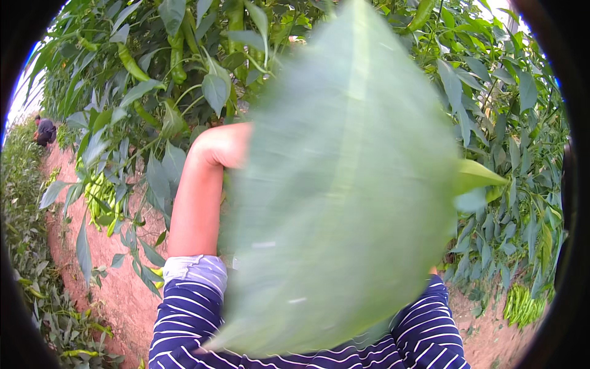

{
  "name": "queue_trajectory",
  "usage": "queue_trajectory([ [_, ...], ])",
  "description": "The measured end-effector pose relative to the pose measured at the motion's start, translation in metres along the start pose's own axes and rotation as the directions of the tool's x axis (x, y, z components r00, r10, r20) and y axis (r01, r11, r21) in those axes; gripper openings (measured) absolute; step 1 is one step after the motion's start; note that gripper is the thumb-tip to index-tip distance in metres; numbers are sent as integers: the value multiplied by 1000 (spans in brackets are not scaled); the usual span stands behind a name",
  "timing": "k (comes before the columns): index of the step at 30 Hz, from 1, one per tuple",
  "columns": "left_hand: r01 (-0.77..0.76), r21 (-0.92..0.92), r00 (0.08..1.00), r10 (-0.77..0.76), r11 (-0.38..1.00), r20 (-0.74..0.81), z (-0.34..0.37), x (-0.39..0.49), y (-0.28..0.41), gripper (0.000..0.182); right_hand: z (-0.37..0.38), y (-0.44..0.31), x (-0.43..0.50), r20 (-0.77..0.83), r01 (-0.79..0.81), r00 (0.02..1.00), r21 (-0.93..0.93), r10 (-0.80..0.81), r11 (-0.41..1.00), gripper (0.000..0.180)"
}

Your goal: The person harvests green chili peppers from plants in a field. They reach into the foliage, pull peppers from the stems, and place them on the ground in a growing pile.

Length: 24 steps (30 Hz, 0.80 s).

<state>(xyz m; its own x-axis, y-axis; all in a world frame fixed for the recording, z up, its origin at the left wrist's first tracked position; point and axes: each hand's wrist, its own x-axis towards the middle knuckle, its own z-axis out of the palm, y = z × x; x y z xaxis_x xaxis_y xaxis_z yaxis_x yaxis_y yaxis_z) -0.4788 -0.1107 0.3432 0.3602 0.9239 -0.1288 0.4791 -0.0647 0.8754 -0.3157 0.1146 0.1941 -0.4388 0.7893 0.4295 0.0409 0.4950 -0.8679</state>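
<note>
A large, blurred pepper leaf (350, 184) hangs close before the camera and covers the middle of the view. Bent at the wrist, my left hand (233, 142) reaches in among the pepper plants (156, 106); its fingers are hidden behind the leaf, so what it touches cannot be seen. My right hand is out of sight, with only its striped sleeve (426, 318) showing below the leaf. Past the leaf's right edge sticks out a light green pepper (479, 175). Several long green peppers, among them a curved pepper (131, 63) and a wrinkled pepper (177, 57), hang at upper left.
On the reddish soil path (124, 295) lies a pile of green peppers (102, 198) at left, and another pepper pile (523, 304) sits at lower right. Low plants (23, 221) line the path's far side. Farther along it, a person (45, 130) crouches.
</note>
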Motion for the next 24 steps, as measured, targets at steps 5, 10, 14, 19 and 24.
queue_trajectory([
  [5, -98, -85, 994, 93, 992, -53, -6, -15, -1, 50, -23, -29, -29, 201, -164, 970, 142, 134, 976, 32],
  [10, -58, 99, 963, 82, 993, -257, -9, -12, -8, 46, -51, -77, -39, 484, -431, 858, 503, 169, 749, 30],
  [14, -126, 147, 860, 182, 981, -477, 4, 18, -16, 51, -35, -96, -30, 528, -513, 840, 694, 127, 505, 42],
  [19, -105, 24, 745, 94, 994, -661, 11, 61, -42, 33, -13, -94, -7, 544, -542, 835, 785, 85, 300, 59],
  [24, -218, 12, 604, 144, 976, -784, 2, 76, -64, 32, 6, -91, 39, 540, -623, 782, 683, 312, 381, 61],
])
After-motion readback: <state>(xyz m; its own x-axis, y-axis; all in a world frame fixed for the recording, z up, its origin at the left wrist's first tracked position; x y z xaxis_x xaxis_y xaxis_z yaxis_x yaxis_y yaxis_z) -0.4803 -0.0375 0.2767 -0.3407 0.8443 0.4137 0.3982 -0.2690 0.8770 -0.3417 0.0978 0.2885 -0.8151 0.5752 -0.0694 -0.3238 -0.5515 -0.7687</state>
